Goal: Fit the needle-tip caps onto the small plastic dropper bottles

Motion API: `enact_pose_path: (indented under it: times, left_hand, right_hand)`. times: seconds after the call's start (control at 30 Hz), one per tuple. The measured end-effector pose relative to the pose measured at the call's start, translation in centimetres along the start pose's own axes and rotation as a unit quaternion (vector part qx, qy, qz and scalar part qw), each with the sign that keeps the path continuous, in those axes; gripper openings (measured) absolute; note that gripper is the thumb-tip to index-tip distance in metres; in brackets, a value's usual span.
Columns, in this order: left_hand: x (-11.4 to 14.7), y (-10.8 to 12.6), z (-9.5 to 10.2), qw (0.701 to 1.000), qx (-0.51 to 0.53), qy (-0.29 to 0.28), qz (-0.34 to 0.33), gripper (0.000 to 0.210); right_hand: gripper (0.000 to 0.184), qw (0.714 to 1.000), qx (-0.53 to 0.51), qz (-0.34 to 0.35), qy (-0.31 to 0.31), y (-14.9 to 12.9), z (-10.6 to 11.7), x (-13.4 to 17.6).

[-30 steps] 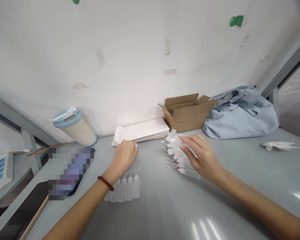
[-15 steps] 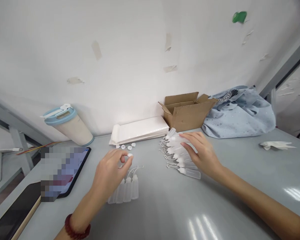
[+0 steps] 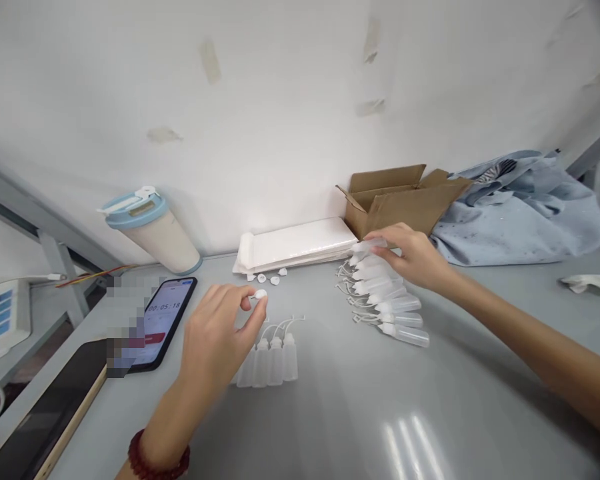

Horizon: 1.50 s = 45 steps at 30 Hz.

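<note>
Between thumb and forefinger, my left hand (image 3: 220, 330) pinches a small white cap (image 3: 261, 294). Just below it, several translucent squeeze bottles (image 3: 275, 363) stand or lie side by side, thin white cap straps curling from their necks; my hand partly hides the leftmost. On the right, my right hand (image 3: 410, 253) is closed on a small translucent squeeze bottle (image 3: 370, 245) at the far end of a row. The other squeeze bottles (image 3: 397, 305) of that row lie on the table with their necks to the left. Loose white caps (image 3: 275, 281) sit farther back.
A stack of white padded envelopes (image 3: 300, 240) and an open cardboard box (image 3: 405, 207) stand by the wall. Right of the box is a blue cloth bag (image 3: 525, 213). At left are a tumbler (image 3: 160, 233), a phone (image 3: 167, 320) and a dark flat device (image 3: 45, 407).
My right hand has closed on the far bottle of the row. The left hand keeps its pinch on the cap. The whole view has shifted, with the table's things now farther right and higher.
</note>
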<state>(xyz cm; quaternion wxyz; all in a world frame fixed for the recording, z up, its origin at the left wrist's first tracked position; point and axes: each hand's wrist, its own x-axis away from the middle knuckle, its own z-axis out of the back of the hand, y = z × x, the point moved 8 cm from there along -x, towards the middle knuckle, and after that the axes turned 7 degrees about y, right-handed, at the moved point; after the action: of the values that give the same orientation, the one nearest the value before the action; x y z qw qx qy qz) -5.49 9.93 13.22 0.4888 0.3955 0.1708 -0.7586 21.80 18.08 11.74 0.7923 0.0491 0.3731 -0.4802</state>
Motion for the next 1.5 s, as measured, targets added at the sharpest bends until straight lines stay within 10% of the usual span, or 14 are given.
enact_pose_path:
  times: [0.4, 0.6, 0.93, 1.37, 1.5]
  left_hand:
    - [0.5, -0.1, -1.4, 0.998, 0.009, -0.056, 0.007, 0.008]
    - [0.3, -1.1, -1.1, 0.996, 0.018, -0.065, 0.065, 0.009]
    - [1.0, -2.6, -3.1, 0.950, 0.159, -0.157, 0.216, 0.012]
    - [1.6, -1.2, -3.5, 0.920, 0.221, -0.192, 0.260, 0.017]
    - [2.3, -0.5, -3.8, 0.884, 0.264, -0.232, 0.309, 0.020]
  right_hand:
    - [0.026, 0.999, 0.019, 0.035, 0.003, 1.1, -0.2, -0.3]
    - [0.019, 0.998, -0.020, 0.055, 0.038, -3.9, 1.4, -0.1]
    - [0.024, 0.936, -0.118, 0.158, -0.293, -17.1, -5.7, 7.0]
    - [0.027, 0.939, -0.076, 0.117, -0.315, -15.8, -7.1, 8.5]
    - [0.026, 0.963, -0.106, 0.123, -0.215, -14.6, -4.5, 8.7]
